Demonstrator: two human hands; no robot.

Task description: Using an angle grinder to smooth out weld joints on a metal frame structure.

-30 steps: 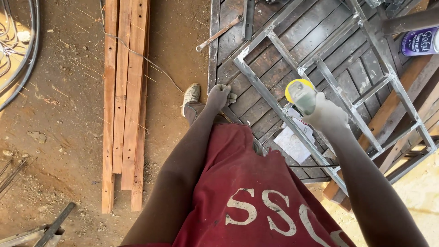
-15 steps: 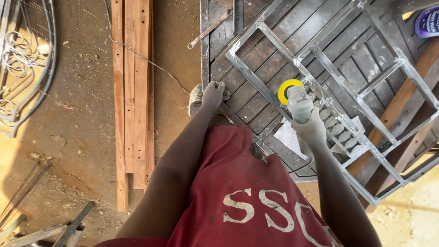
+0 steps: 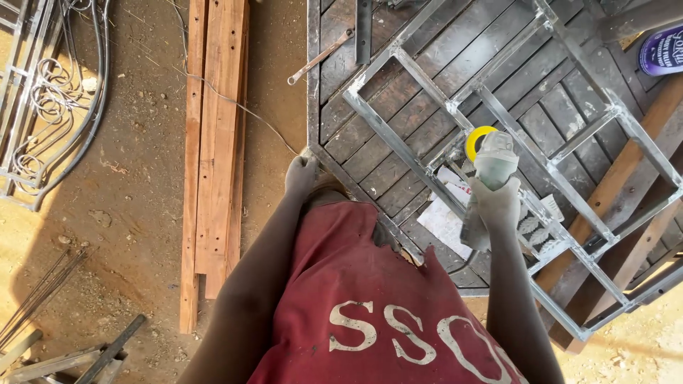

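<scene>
I see the angle grinder in my right hand, fingers wrapped round its body, its yellow-rimmed disc hovering at a bar of the metal frame lying on the dark plank bench to the right. My left hand is curled over the bench's near-left corner, gripping the edge. A white paper sheet lies under the frame; orange planks rest on the dirt to the left, a scrollwork grille at the far left. My worry: held one-handed, the disc may snag the bar and kick, or sparks may catch the paper. Compared with half a second ago, the grinder sits slightly nearer the bar; the left hand has not moved.
</scene>
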